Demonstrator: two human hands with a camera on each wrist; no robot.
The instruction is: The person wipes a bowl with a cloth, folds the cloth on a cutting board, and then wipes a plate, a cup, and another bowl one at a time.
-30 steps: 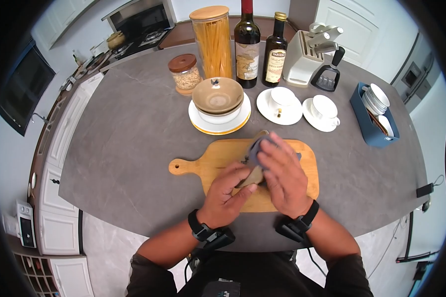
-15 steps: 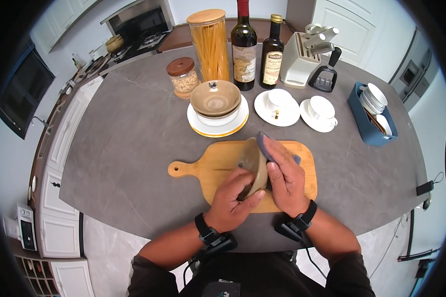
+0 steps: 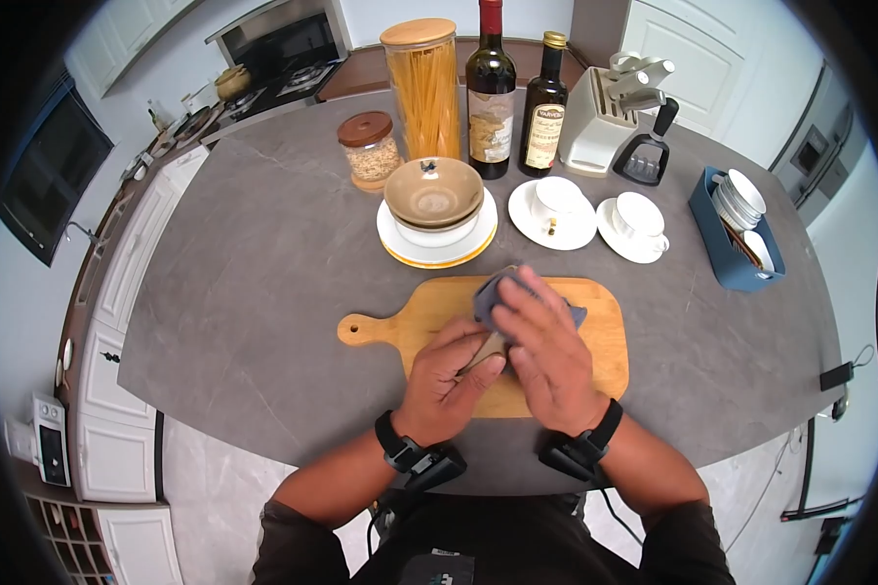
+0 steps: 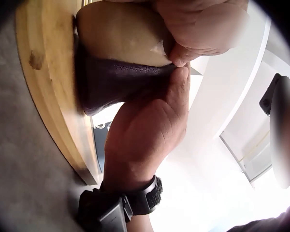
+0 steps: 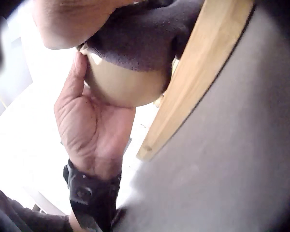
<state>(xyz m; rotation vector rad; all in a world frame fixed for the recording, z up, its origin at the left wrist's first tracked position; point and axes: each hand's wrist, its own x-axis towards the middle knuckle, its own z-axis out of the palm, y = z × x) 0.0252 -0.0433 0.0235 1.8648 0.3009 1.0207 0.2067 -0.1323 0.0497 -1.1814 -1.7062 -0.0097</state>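
My left hand [image 3: 444, 385] grips a tan bowl [image 3: 488, 353] tipped on its side above the wooden cutting board [image 3: 419, 366]. Its thumb lies at the rim, with the palm against the outside in the right wrist view. A grey-blue cloth [image 3: 493, 300] covers part of the bowl. My right hand [image 3: 554, 356] holds this cloth against it, fingers over the far side and thumb near the rim. Seen from the left wrist, the dark cloth [image 4: 121, 79] wraps the outside of the bowl [image 4: 125, 31], close beside the board. Most of the bowl's inside is hidden.
Tan bowls [image 3: 434, 193] sit stacked on plates [image 3: 405, 252] beyond the board. Right of them stand two white cups [image 3: 559, 195] on saucers. Behind are jars, a wine bottle [image 3: 491, 107], a dark bottle [image 3: 544, 112] and a knife block [image 3: 592, 122]. A blue bin [image 3: 727, 244] holds dishes.
The bowl tipped up to show its inside half a second ago, then turned back under the hands. My right hand with the cloth has shifted left over it.
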